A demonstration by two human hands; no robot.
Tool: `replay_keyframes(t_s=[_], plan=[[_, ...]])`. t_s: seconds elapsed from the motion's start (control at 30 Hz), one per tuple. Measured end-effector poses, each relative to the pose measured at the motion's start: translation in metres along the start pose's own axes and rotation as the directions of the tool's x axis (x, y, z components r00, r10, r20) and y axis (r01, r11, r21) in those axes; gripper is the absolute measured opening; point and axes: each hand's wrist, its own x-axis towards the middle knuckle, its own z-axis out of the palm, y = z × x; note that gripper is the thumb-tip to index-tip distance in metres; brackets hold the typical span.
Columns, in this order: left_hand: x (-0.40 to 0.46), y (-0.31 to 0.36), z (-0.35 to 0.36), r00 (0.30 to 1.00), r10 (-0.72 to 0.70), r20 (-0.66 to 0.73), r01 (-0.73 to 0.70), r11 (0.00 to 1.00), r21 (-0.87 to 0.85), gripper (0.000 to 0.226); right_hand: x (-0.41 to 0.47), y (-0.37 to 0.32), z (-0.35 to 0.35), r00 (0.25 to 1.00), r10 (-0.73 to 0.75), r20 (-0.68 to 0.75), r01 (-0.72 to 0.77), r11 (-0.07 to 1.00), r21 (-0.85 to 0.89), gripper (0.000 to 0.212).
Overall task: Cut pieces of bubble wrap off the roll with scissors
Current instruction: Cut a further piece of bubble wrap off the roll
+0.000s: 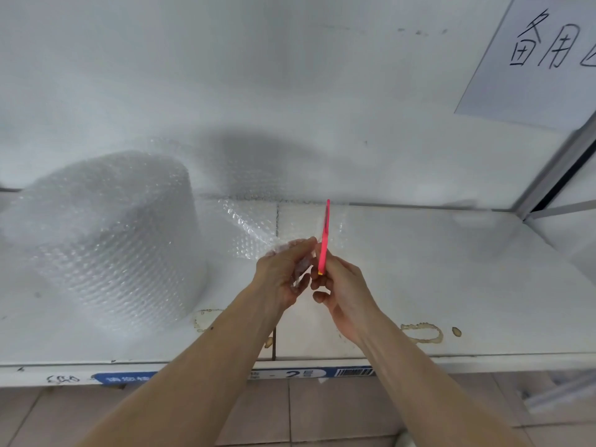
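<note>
A big roll of clear bubble wrap (109, 240) stands upright on the left of a white shelf. A loose sheet of bubble wrap (248, 227) runs from the roll to the right, toward my hands. My left hand (283, 272) pinches the near edge of that sheet. My right hand (342, 291) holds pink scissors (324, 240), seen edge-on, pointing away from me and up against the sheet just right of my left fingers. Whether the blades are apart cannot be told.
The white shelf board (435, 269) has yellowish glue stains (422, 332) near its front edge, with a blue label strip (290, 373) below. A white wall with a handwritten paper sign (541, 56) rises behind. A metal post (561, 166) stands at the right. Tiled floor lies below.
</note>
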Motion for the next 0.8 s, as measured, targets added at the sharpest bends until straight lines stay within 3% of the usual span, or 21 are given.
replay_keyframes(t_s=[0.3, 0.8], plan=[[-0.001, 0.001, 0.000, 1.000, -0.006, -0.004, 0.006, 1.000, -0.021, 0.059, 0.003, 0.001, 0.000, 1.000, -0.006, 0.004, 0.006, 1.000, 0.014, 0.033], [-0.006, 0.000, 0.001, 0.999, -0.024, -0.049, 0.027, 0.997, 0.071, 0.057, 0.011, 0.000, -0.002, 1.000, -0.004, -0.016, 0.005, 0.999, 0.044, 0.036]])
